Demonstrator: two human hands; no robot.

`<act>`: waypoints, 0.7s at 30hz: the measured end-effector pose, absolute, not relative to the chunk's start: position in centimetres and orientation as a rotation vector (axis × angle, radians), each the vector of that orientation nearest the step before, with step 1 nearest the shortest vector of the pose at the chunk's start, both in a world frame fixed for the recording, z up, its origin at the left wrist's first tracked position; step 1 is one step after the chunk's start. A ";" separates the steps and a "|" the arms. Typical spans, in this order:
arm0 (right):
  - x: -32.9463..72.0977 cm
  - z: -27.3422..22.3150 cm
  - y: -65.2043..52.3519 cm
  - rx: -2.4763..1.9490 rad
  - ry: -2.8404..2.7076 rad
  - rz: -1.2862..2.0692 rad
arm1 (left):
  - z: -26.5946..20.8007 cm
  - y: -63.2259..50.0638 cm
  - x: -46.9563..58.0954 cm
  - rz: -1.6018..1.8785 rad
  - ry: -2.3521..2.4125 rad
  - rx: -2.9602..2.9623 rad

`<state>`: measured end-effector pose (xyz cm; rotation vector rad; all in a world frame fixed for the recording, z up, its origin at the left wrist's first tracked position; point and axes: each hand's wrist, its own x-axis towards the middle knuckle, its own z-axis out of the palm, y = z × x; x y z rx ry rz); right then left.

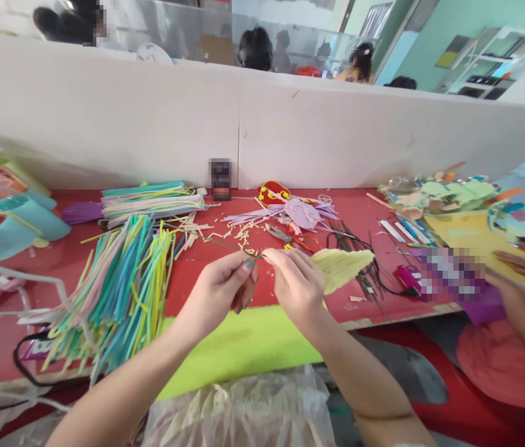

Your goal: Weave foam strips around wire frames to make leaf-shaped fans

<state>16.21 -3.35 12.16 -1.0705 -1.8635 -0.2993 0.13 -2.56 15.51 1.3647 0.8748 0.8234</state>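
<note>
My left hand (228, 282) pinches a thin green wire (220, 243), which runs out to the left above the table. Close beside it, my right hand (298, 282) has its fingers closed on the same wire, and the fingertips of both hands nearly meet. A pale yellow crinkled paper piece (347, 268) sticks out to the right from behind my right hand; how it is held is hidden. Under my hands lies a lime-green sheet (244, 341) at the table's front edge. Pliers (283, 236) with orange handles lie just beyond my right hand.
Bundles of coloured strips (118, 279) fill the left of the red table (197, 285). Small cream bits (244, 236), lilac strips (248, 217) and dark wires (360, 273) lie around. A phone (220, 180) leans on the white partition (151, 118). A co-worker's arm (523, 310) is at right.
</note>
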 end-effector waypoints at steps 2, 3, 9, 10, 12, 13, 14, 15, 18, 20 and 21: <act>15.9 12.2 -3.7 -1.059 -1.802 -0.334 | 15.2 -3.3 0.7 0.874 0.887 1.304; 15.8 12.2 -3.8 -1.058 -1.770 -0.346 | 15.1 -3.6 1.0 0.901 0.895 1.275; 15.1 11.2 -3.8 -1.081 -1.622 -0.307 | 14.0 -4.6 3.0 1.041 0.931 1.118; 14.9 11.1 -3.8 -1.087 -1.598 -0.297 | 13.8 -4.8 3.3 1.065 0.927 1.093; 14.5 11.0 -3.7 -1.093 -1.550 -0.264 | 13.5 -5.1 4.0 1.116 0.909 1.031; 14.4 10.9 -3.7 -1.095 -1.528 -0.242 | 13.4 -5.2 4.3 1.135 0.896 0.994; 14.2 10.9 -3.6 -1.094 -1.506 -0.216 | 13.2 -5.3 4.6 1.145 0.880 0.958; 14.1 10.9 -3.6 -1.091 -1.485 -0.187 | 13.1 -5.3 4.8 1.149 0.866 0.926; 13.9 10.6 -3.5 -1.087 -1.434 -0.096 | 13.0 -5.2 5.1 1.130 0.829 0.891; 14.0 10.4 -3.4 -1.100 -1.406 -0.031 | 12.9 -5.0 5.0 1.095 0.810 0.917; 14.1 10.3 -3.3 -1.112 -1.392 0.000 | 12.9 -4.8 4.9 1.072 0.803 0.940</act>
